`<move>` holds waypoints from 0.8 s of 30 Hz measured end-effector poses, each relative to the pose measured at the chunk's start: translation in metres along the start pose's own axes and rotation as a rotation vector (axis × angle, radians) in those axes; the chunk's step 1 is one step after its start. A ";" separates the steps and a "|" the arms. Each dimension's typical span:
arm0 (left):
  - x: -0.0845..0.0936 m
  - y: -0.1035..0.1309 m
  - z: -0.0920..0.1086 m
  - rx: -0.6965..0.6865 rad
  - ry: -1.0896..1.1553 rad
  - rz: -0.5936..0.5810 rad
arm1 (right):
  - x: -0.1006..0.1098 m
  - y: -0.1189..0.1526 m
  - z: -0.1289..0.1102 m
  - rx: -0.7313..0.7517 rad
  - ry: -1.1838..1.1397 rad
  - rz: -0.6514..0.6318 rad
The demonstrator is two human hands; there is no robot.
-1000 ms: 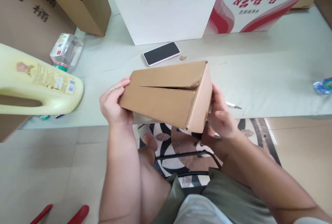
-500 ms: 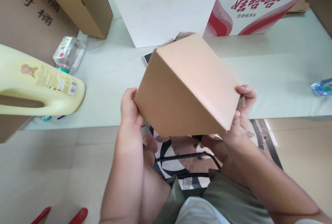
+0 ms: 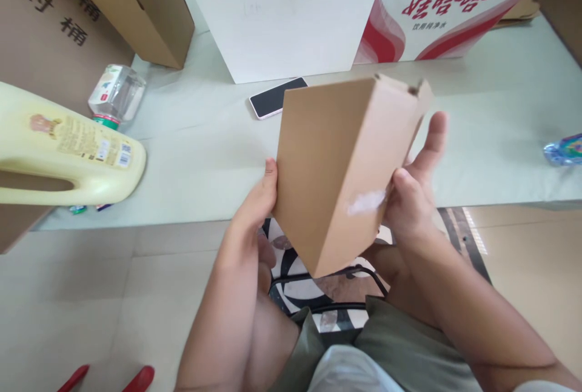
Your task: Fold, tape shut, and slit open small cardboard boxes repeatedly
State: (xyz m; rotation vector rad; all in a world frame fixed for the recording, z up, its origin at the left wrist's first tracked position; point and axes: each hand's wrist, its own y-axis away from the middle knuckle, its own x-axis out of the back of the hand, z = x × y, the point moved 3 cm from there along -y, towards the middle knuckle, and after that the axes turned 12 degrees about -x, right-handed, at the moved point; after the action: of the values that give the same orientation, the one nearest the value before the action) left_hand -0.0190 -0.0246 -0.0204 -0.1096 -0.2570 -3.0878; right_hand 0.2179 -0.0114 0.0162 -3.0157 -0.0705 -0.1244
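Note:
A brown cardboard box point(image 3: 322, 156) is held tilted above my lap, in front of the table's near edge. A whitish torn patch marks its right-facing side, and small flaps stick up at its top right corner. My left hand point(image 3: 257, 201) grips the box's left side, thumb along the edge and the other fingers hidden behind it. At the right side, my right hand point(image 3: 413, 198) holds the box with its thumb pressed to the edge; one finger stretches up and away, and the rest are hidden. Behind the box lies a smartphone point(image 3: 273, 100) with a dark screen.
On the pale green tablecloth point(image 3: 195, 156) stand a white carton point(image 3: 291, 22) and a red-and-white carton point(image 3: 422, 22). To the left are a yellow jug point(image 3: 91, 156), a clear bottle point(image 3: 117, 94) and an open brown box point(image 3: 154, 10). A small bottle point(image 3: 564, 151) lies at the right.
The box has been turned so its patched side and top flaps now show, and the phone is uncovered. My left hand moved rightward; a right-hand finger has lifted off the box.

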 end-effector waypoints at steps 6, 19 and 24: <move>-0.004 0.000 0.003 0.012 -0.026 0.012 | 0.005 0.003 0.004 0.016 -0.015 -0.027; -0.007 -0.003 0.010 0.049 -0.160 -0.071 | 0.002 -0.004 0.006 -0.131 -0.034 -0.109; 0.000 -0.003 0.012 -0.007 -0.442 -0.041 | -0.002 -0.004 0.002 -0.087 0.040 -0.356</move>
State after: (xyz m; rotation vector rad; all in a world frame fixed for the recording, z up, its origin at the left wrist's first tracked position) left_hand -0.0180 -0.0196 -0.0094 -0.7982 -0.2621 -3.0657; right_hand 0.2161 -0.0075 0.0144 -3.0523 -0.6122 -0.2254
